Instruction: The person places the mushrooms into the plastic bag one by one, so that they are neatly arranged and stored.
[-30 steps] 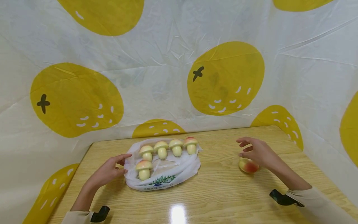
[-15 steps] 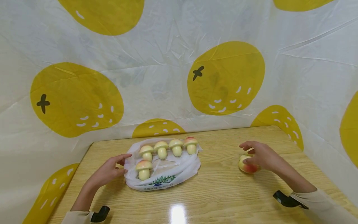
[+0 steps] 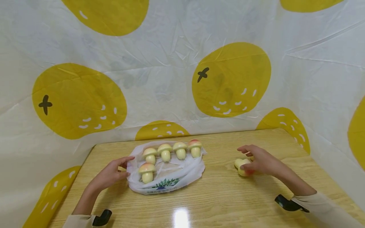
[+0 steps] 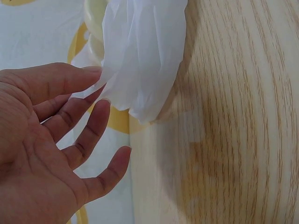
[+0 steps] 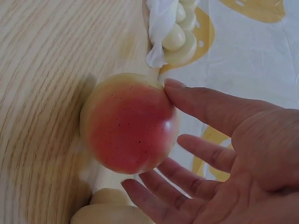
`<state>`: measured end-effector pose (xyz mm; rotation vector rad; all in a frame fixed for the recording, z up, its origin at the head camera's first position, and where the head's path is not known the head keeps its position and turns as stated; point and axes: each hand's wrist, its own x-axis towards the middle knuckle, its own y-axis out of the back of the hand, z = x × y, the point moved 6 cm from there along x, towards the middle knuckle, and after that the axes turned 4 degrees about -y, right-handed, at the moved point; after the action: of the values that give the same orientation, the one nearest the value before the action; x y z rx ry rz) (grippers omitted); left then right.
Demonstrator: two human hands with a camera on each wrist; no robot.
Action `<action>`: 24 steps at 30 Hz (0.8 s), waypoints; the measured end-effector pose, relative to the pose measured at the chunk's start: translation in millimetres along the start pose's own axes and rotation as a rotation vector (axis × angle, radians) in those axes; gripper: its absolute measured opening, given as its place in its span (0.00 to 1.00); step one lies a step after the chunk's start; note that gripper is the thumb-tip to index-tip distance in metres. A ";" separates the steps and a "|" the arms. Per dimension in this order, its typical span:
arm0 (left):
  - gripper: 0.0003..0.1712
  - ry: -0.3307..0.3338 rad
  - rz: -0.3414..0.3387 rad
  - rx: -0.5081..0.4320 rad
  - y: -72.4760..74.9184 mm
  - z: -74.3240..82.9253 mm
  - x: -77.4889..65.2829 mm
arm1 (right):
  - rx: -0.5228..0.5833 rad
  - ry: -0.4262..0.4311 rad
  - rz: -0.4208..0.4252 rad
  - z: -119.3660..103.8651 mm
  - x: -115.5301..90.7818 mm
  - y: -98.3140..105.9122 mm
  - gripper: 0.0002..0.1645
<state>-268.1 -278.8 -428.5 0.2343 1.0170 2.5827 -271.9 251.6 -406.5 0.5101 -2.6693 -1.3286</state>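
Note:
A thin white plastic bag (image 3: 182,174) with a printed green plant lies on the left half of the table. Several cream, mushroom-shaped pieces (image 3: 180,150) with pink-tinged caps rest on it. My left hand (image 3: 109,174) is at its left edge, where the left wrist view has thumb and fingers pinching the white film (image 4: 140,56). Over on the right, my right hand (image 3: 263,161) holds another mushroom-shaped piece (image 3: 240,166) close over the table. In the right wrist view, my thumb and fingers curl around the rim of its red, speckled cap (image 5: 133,126).
The wooden table (image 3: 216,202) ends at a white cloth (image 3: 159,95) printed with big yellow fruit. At the bottom of the right wrist view sits a pale rounded thing (image 5: 110,210). Black bands (image 3: 289,202) circle both wrists.
My right hand first lowered onto the mushroom-shaped piece, then shifted left together with it. Its pale end now points up and left. My left hand and the bag stay put.

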 end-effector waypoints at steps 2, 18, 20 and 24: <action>0.34 0.000 0.006 0.004 0.1 0.4 0.2 | -0.015 -0.014 -0.001 0.2 1.2 -0.4 0.44; 0.35 0.007 -0.006 0.005 0.4 0.5 1.0 | 0.109 -0.047 -0.013 -1.4 10.3 -3.8 0.48; 0.35 0.008 -0.008 0.003 0.2 0.5 0.9 | 0.060 -0.024 0.012 -2.8 11.3 -3.4 0.48; 0.35 0.011 -0.011 -0.001 0.0 0.5 0.8 | -0.013 -0.033 0.062 -4.4 13.5 -3.9 0.49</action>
<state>-268.7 -278.3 -428.1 0.2137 1.0181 2.5779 -282.5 241.4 -407.6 0.4036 -2.6782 -1.3476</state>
